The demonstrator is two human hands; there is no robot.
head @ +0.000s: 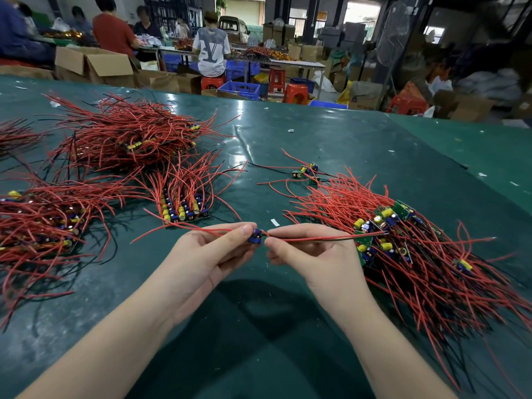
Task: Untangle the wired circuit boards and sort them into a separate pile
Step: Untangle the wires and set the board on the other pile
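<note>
left hand (213,249): pinches small circuit board (255,236), held above green table (331,145)
right hand (311,249): pinches board's red wire (322,239)
tangled pile (408,254): right
aligned row of boards (184,208): just beyond left hand

Bright, even overhead light. White glare patches shine on the glossy green worktop (331,139) near its far edge. A soft dark shadow pools between the forearms at the near edge. Wide-angle distortion bends the edges. The dim background is slightly soft; daylight glows through distant doorways.
</note>
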